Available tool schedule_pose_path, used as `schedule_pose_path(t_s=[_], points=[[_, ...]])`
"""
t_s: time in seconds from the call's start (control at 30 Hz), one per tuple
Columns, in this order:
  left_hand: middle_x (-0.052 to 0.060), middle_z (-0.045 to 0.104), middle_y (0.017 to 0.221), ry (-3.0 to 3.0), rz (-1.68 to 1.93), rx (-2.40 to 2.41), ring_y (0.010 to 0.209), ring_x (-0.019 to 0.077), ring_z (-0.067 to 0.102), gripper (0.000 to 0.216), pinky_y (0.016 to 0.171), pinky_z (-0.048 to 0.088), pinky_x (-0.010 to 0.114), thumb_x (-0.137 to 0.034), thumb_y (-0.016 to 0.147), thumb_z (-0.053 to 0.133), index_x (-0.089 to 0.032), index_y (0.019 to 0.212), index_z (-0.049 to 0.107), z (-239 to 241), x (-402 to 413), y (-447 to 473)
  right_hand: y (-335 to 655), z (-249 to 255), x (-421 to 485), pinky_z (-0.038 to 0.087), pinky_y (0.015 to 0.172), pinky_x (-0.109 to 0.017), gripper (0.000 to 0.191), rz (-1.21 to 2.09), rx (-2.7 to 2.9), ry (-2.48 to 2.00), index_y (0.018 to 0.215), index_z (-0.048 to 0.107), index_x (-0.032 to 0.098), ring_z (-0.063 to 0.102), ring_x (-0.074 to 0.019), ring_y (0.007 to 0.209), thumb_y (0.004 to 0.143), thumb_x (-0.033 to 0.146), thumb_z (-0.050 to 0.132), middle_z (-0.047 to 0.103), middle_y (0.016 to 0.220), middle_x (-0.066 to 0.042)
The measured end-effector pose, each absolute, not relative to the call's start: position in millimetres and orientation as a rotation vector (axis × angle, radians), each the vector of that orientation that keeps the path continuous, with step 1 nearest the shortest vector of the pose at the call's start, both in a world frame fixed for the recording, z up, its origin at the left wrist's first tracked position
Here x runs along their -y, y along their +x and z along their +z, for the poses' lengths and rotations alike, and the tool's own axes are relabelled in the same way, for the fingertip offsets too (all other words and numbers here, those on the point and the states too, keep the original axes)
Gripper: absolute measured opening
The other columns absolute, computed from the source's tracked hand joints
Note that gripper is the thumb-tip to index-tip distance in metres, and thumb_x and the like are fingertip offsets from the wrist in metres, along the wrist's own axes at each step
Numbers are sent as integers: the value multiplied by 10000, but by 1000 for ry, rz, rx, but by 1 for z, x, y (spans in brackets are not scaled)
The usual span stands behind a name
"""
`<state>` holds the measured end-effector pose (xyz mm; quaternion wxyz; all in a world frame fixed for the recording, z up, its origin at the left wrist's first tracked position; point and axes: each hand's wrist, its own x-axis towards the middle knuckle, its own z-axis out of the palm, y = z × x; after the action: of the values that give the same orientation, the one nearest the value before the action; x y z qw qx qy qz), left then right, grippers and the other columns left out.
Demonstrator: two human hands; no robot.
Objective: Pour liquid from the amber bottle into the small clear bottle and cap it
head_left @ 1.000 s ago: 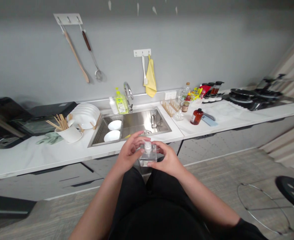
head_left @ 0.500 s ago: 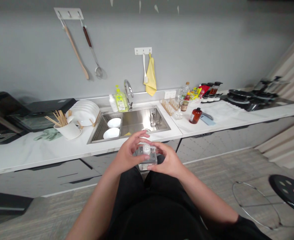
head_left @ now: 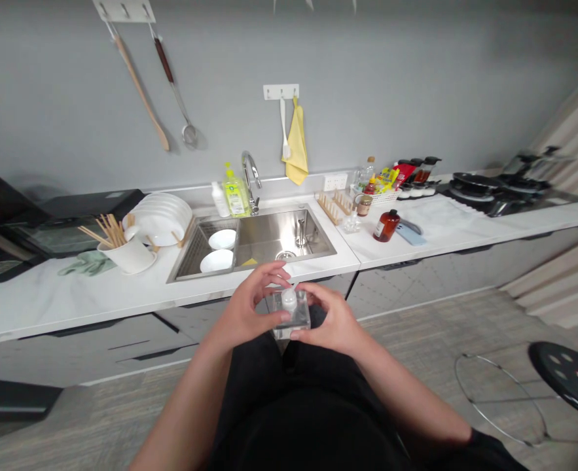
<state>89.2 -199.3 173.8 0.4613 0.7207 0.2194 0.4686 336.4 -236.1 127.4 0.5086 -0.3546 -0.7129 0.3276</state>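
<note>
Both hands hold a small clear square bottle (head_left: 292,319) with a white round cap in front of my body, just short of the counter edge. My left hand (head_left: 247,310) curls round its left side, thumb and fingers near the cap. My right hand (head_left: 330,316) grips its right side, fingers wrapped round the glass. Behind the hands lies a steel sink (head_left: 269,239) holding two white bowls (head_left: 216,251).
White counter (head_left: 63,297) carries a plate stack (head_left: 161,219), a cup of chopsticks (head_left: 122,245), a green cloth, soap bottles by the tap (head_left: 250,176), a brown bottle (head_left: 385,226), a condiment basket, pans at far right. A black stool (head_left: 571,379) stands on the floor at right.
The view has shifted slightly; my hands and the bottle sit a little lower, and the fingers have shifted round the cap.
</note>
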Motion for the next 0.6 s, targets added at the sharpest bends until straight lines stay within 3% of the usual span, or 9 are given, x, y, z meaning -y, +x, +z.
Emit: schedule_pose_path(t_s=[0.07, 0.17, 0.27, 0.4, 0.6], points=[[83, 725, 1297, 1781, 1157, -594, 1230, 235, 725, 845, 1037, 644, 339, -271, 824, 1045, -333, 1572, 656, 172, 196, 92, 337, 126, 234, 688, 973, -466, 853, 796, 1719, -865, 1450, 762, 303, 821, -315, 1102, 688, 468, 1109, 837, 1303, -89], [72, 754, 1201, 1722, 1142, -521, 1137, 210, 759, 665, 953, 666, 316, -268, 954, 934, -318, 1554, 652, 170, 190, 93, 340, 125, 230, 689, 990, -471, 872, 822, 1704, -873, 1465, 750, 293, 823, -314, 1110, 690, 476, 1106, 836, 1329, -97], [90, 771, 1237, 1722, 1146, -472, 1164, 225, 774, 677, 1009, 674, 362, -268, 988, 892, -309, 1602, 610, 170, 186, 96, 342, 127, 226, 689, 1006, -481, 875, 825, 1707, -892, 1461, 748, 287, 823, -318, 1122, 685, 475, 1106, 836, 1339, -102], [82, 760, 1264, 1813, 1147, -610, 1221, 250, 749, 772, 1096, 649, 398, -267, 851, 1015, -306, 1547, 684, 173, 185, 104, 343, 129, 223, 689, 1024, -502, 857, 845, 1693, -893, 1455, 745, 302, 824, -342, 1175, 695, 475, 1103, 833, 1347, -99], [94, 759, 1299, 1689, 1105, -378, 1231, 235, 769, 658, 1078, 654, 399, -226, 1019, 846, -350, 1622, 612, 174, 178, 100, 346, 129, 219, 695, 1022, -514, 869, 863, 1701, -866, 1469, 755, 294, 828, -351, 1169, 694, 480, 1103, 836, 1356, -110]])
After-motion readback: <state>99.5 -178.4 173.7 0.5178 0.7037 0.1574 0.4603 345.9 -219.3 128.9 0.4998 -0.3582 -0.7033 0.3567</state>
